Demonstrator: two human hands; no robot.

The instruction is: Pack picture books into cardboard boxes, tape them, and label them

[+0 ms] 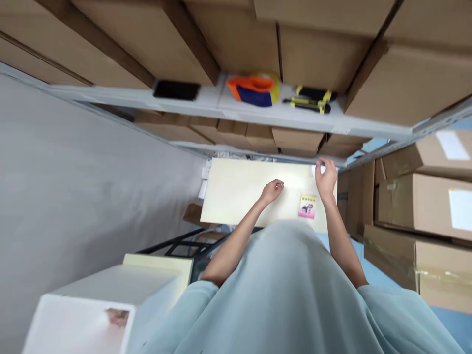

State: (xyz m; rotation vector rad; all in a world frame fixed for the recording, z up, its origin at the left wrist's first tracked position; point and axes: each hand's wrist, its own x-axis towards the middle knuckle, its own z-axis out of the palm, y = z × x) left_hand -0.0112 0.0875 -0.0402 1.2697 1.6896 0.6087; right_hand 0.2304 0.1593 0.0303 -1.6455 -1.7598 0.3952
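Note:
My left hand (273, 191) is over the middle of a cream tabletop (236, 191), its fingers curled together. A thin pale bit shows at the fingertips, too small to name. My right hand (326, 181) is at the table's far right corner, thumb and fingers apart and bent over a small white paper (313, 170). Whether the fingers touch that paper I cannot tell. Between my hands and nearer to my body, a small yellow and pink booklet (307, 207) with a cartoon figure lies flat on the table.
Above the table, a grey shelf (217, 101) holds cardboard boxes (239, 44), a black phone-like slab (176, 90), an orange and blue tape dispenser (254, 90) and black-yellow cutters (311, 100). Cartons (431, 201) are stacked at right. A white box-shaped object (96, 305) stands lower left.

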